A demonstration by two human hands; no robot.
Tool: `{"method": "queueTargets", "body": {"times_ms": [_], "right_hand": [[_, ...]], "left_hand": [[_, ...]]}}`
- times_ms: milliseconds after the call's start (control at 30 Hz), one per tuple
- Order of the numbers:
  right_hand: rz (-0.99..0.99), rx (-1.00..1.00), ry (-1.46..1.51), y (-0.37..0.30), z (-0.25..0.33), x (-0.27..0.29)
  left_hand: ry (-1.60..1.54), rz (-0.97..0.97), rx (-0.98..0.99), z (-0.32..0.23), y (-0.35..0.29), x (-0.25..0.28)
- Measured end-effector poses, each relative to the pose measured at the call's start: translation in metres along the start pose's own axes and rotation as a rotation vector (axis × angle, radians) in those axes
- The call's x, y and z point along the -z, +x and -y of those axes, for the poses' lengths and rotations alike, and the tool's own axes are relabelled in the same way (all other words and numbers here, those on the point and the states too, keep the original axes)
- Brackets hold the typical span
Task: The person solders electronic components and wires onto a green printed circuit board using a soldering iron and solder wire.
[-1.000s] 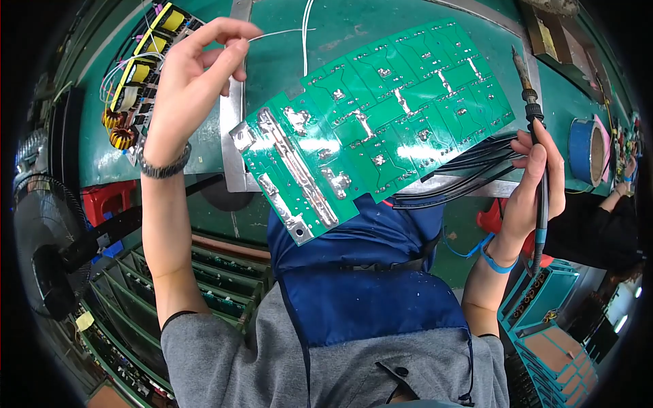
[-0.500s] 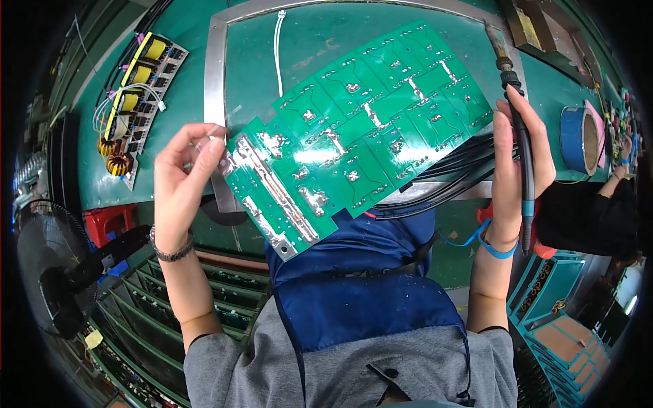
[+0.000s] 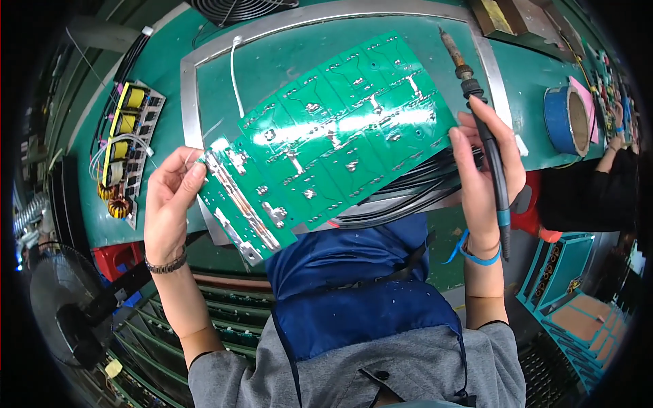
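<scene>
A large green circuit board (image 3: pixel 340 129), solder side up, is held tilted above the bench, its right end farther away. My left hand (image 3: pixel 170 197) pinches its left corner between thumb and fingers. A thin pale strand (image 3: pixel 212 128) sticks out by those fingers; I cannot tell what it is. In my right hand (image 3: pixel 493 163) lies a black soldering iron (image 3: pixel 484 129), its rusty-looking barrel and tip pointing away from me. That hand's fingertips are at the board's right edge; whether they press on it is hard to tell. Broad solder-covered strips run along the board's left end.
A metal frame (image 3: pixel 192 102) borders the green bench surface. Black cables (image 3: pixel 408 197) lie beneath the board. At left stands another board with yellow transformers (image 3: pixel 127 122); at right, a blue tape roll (image 3: pixel 559 121). A white-ended cable (image 3: pixel 235 68) lies behind. Another person's arm (image 3: pixel 609 160) shows far right.
In the picture, board and both hands sit further left, and the board looks more tilted, its glare shifted. Bench items have also shifted left as the view turned. Both grips look the same.
</scene>
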State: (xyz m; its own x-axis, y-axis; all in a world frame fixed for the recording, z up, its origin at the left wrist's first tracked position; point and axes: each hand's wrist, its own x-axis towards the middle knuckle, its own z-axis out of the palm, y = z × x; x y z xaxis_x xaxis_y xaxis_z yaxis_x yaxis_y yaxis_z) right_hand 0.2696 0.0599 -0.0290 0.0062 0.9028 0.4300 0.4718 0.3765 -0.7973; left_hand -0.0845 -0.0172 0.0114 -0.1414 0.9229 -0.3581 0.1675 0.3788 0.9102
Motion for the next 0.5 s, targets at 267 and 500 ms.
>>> {"method": "queueTargets", "body": {"times_ms": [267,500], "right_hand": [[-0.006,0.037,-0.044,-0.016,0.004,0.013],[0.021,-0.020,0.000,0.005,0.006,0.024]], "left_hand": [[0.070,0.045,-0.052,-0.008,0.050,0.005],[0.273,-0.113,-0.173,0.006,0.063,0.033]]}}
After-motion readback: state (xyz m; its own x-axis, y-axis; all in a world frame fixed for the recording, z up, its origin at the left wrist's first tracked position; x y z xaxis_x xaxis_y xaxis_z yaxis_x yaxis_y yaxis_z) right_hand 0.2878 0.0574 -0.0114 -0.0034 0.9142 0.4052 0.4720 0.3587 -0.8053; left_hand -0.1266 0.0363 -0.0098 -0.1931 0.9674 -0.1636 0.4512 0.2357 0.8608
